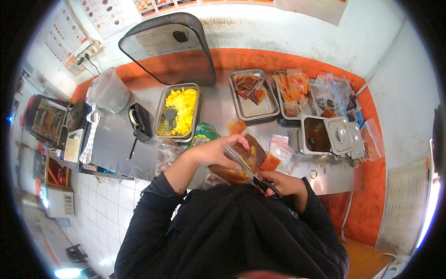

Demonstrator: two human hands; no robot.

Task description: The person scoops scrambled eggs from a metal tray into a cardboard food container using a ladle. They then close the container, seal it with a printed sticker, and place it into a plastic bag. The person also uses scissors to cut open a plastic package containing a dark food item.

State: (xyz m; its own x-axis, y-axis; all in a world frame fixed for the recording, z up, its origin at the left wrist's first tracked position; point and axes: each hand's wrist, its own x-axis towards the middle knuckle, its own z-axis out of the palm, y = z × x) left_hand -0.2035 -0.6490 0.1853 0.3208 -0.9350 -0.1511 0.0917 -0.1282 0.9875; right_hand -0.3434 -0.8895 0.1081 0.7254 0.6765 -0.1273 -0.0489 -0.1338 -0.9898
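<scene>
My left hand (214, 152) is closed on a clear plastic packet (253, 148) with dark brown-red sauce inside. In my right hand (287, 182) are scissors (243, 163) with black handles, their long blades lying across the packet and pointing toward my left hand. Whether the blades are parted is hard to tell. Under and beside the packet lie orange sauce sachets (270, 162). By my left wrist sit a crumpled clear bag (168, 154) and a green package (204, 132).
A metal tray (158, 122) holds yellow food and a dark scoop. Sachets fill parts of two trays behind, one being this tray (254, 111). Lidded steel containers (342, 134) and plastic bags (331, 90) stand right. Left are a tape dispenser (140, 122) and clear tub (109, 91).
</scene>
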